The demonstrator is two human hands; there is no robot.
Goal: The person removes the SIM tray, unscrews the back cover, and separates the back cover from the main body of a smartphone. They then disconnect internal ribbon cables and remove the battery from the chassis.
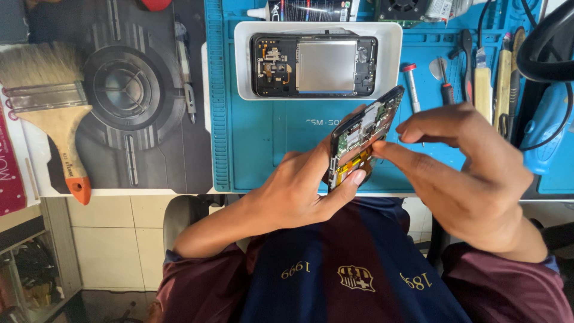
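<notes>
**Opened phone held tilted above a repair mat, both hands engaged**

A blue repair mat (263, 137) covers the right part of the bench; a dark mat with a round printed motif (122, 90) covers the left. On the dark mat lies a wide paintbrush (51, 113) with a wooden handle, well apart from the hands. A white tray (391, 60) on the blue mat holds a second opened phone body (314, 64), lying flat. Hand tools (478, 78) lie in a row at the mat's right side.

The left hand (293, 191) grips an opened phone (365, 134) from below, fingers closed around its lower end, thumb pressed at the edge. The phone's long axis runs diagonally, lower end toward the person, upper end toward the tray, and its exposed board faces the right hand. The right hand (466, 173) reaches in from the right, forefinger and thumb drawn close together at the phone's edge near the yellow flex part; whether they pinch anything cannot be told. Both hands touch the phone; the left bears it.
</notes>
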